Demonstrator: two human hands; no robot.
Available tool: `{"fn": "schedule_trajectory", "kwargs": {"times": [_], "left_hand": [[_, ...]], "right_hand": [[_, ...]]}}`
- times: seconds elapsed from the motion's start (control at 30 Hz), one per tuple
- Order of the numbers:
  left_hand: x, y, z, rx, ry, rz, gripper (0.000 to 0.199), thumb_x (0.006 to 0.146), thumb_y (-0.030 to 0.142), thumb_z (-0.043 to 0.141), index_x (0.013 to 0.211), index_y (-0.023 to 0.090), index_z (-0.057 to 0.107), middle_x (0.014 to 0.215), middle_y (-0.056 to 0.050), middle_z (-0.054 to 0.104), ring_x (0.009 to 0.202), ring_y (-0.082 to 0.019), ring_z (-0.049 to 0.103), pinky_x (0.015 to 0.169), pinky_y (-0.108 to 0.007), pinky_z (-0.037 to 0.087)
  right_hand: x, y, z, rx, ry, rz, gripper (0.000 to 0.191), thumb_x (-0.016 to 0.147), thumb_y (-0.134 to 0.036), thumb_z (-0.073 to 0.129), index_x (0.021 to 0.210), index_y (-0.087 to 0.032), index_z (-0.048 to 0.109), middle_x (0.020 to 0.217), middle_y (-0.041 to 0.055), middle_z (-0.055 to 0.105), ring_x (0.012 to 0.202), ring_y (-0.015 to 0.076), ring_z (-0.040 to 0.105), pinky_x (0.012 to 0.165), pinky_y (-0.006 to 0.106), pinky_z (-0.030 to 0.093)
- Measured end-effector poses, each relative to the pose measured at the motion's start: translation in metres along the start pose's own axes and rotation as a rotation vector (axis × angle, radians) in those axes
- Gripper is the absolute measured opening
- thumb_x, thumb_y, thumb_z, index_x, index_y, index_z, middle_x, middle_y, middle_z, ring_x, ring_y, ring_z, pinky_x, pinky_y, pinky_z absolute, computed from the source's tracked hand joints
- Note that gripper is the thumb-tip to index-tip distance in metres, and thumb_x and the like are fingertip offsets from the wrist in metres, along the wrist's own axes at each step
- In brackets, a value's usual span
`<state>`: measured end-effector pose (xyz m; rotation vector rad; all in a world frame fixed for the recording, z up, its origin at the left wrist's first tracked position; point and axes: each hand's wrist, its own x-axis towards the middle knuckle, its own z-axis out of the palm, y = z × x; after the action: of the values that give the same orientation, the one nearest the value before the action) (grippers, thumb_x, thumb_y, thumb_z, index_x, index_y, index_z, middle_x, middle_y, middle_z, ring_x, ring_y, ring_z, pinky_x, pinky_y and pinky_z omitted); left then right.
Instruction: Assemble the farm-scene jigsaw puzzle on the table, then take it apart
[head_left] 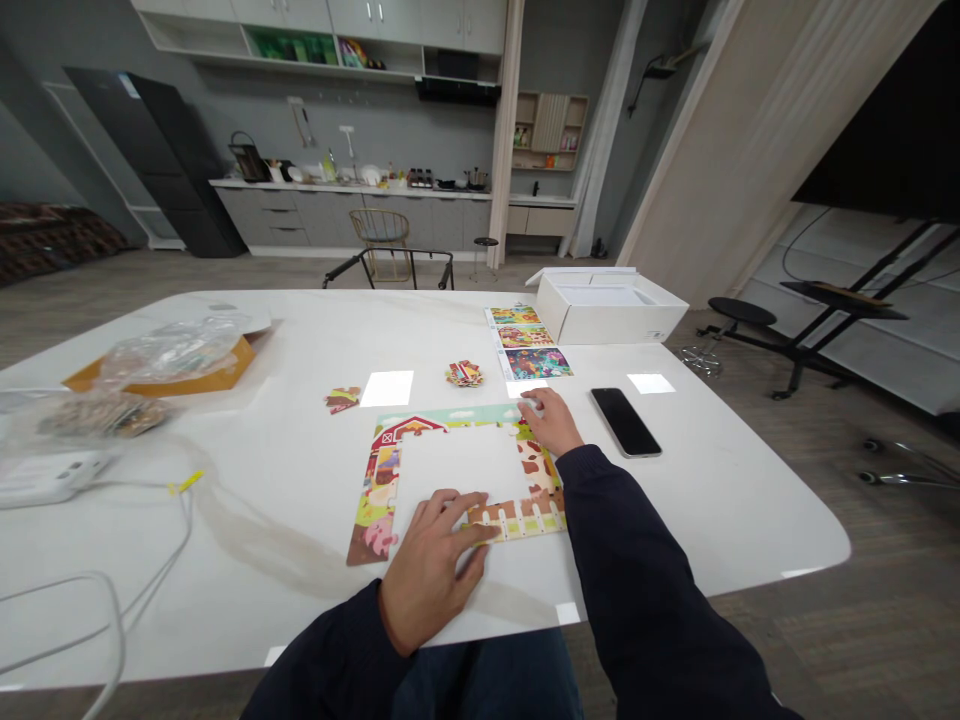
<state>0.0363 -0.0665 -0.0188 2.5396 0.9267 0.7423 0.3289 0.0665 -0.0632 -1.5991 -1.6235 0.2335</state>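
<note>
Where puzzle pieces (517, 520) lie, the left hand (431, 570) presses.

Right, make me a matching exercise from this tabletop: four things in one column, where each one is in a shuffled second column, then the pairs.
Things:
1. Left hand
2. Right hand
3. Black smartphone
4. White box

Places:
A. Lying flat, right of the puzzle frame
B. On the fence puzzle piece at the frame's near edge
C. Open, at the far edge of the table
D. At the frame's far right corner

Pairs: 1-B, 2-D, 3-A, 4-C
</note>
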Motion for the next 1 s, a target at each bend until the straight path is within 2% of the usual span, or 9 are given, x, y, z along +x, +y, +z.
{"fn": "schedule_trajectory", "kwargs": {"times": [0.17,0.3,0.4,0.47,0.53,0.63,0.73,0.9,1.0], "left_hand": [[-0.002,0.002,0.002,0.003,0.007,0.032,0.036,0.092,0.012,0.060,0.122,0.030,0.070,0.138,-0.006,0.064,0.119,-0.030,0.055,0.098,-0.052,0.051],[0.000,-0.014,-0.031,-0.018,0.135,0.056,0.034,0.094,0.017,0.061,0.125,0.030,0.067,0.134,-0.007,0.066,0.122,-0.027,0.058,0.105,-0.047,0.050],[0.013,-0.058,-0.077,-0.003,0.314,0.002,0.023,0.095,0.022,0.061,0.116,0.027,0.069,0.119,-0.006,0.072,0.114,-0.025,0.064,0.103,-0.043,0.051],[0.026,-0.103,-0.102,0.058,0.447,-0.143,0.017,0.094,0.027,0.061,0.108,0.024,0.071,0.110,-0.005,0.074,0.105,-0.024,0.067,0.094,-0.040,0.054],[0.036,-0.152,-0.114,0.145,0.551,-0.294,0.017,0.093,0.028,0.058,0.103,0.023,0.071,0.104,-0.004,0.075,0.096,-0.023,0.067,0.088,-0.038,0.054],[0.042,-0.216,-0.110,0.281,0.641,-0.415,0.017,0.087,0.028,0.059,0.099,0.020,0.068,0.100,-0.007,0.071,0.095,-0.026,0.063,0.091,-0.042,0.052],[0.041,-0.251,-0.099,0.312,0.623,-0.471,0.023,0.084,0.029,0.062,0.106,0.021,0.064,0.106,-0.008,0.069,0.096,-0.027,0.061,0.095,-0.044,0.050],[0.041,-0.265,-0.092,0.312,0.548,-0.517,0.055,0.077,0.032,0.073,0.127,0.022,0.054,0.123,-0.010,0.065,0.114,-0.031,0.058,0.102,-0.047,0.048],[0.042,-0.266,-0.090,0.310,0.471,-0.582,0.055,0.078,0.032,0.072,0.129,0.023,0.053,0.129,-0.010,0.065,0.121,-0.033,0.056,0.104,-0.049,0.046]], "right_hand": [[0.000,0.001,0.001,0.010,0.015,-0.010,0.028,0.089,-0.037,0.060,0.106,-0.019,0.072,0.107,0.0101,0.067,0.089,0.0244,0.061,0.088,0.043,0.054],[0.000,0.001,0.001,0.012,0.012,-0.004,0.028,0.089,-0.038,0.060,0.106,-0.020,0.072,0.108,0.0104,0.067,0.088,0.0246,0.060,0.086,0.043,0.055],[0.000,0.001,0.001,0.007,0.010,-0.008,0.029,0.089,-0.038,0.060,0.107,-0.019,0.072,0.107,0.0104,0.067,0.086,0.0245,0.060,0.086,0.043,0.054],[0.000,0.000,0.001,0.000,0.018,-0.010,0.029,0.089,-0.039,0.059,0.107,-0.019,0.071,0.106,0.0102,0.067,0.085,0.0242,0.059,0.086,0.043,0.054],[0.000,-0.001,0.000,0.002,0.030,-0.005,0.030,0.089,-0.040,0.059,0.109,-0.019,0.071,0.107,0.0103,0.066,0.082,0.0232,0.059,0.085,0.043,0.054],[-0.001,-0.002,-0.002,0.015,0.047,0.001,0.034,0.090,-0.042,0.059,0.113,-0.018,0.069,0.113,0.0114,0.064,0.078,0.0211,0.058,0.084,0.043,0.055],[0.000,-0.003,-0.003,0.015,0.062,-0.014,0.037,0.090,-0.045,0.060,0.114,-0.018,0.068,0.115,0.0122,0.064,0.077,0.0205,0.058,0.084,0.043,0.054],[0.000,0.001,-0.003,-0.017,0.073,-0.023,0.040,0.091,-0.050,0.059,0.114,-0.019,0.068,0.113,0.0112,0.065,0.076,0.0210,0.059,0.086,0.044,0.053],[0.001,0.005,-0.003,-0.031,0.073,-0.032,0.042,0.090,-0.053,0.058,0.114,-0.020,0.068,0.111,0.0104,0.065,0.077,0.0213,0.060,0.087,0.043,0.053]]}}
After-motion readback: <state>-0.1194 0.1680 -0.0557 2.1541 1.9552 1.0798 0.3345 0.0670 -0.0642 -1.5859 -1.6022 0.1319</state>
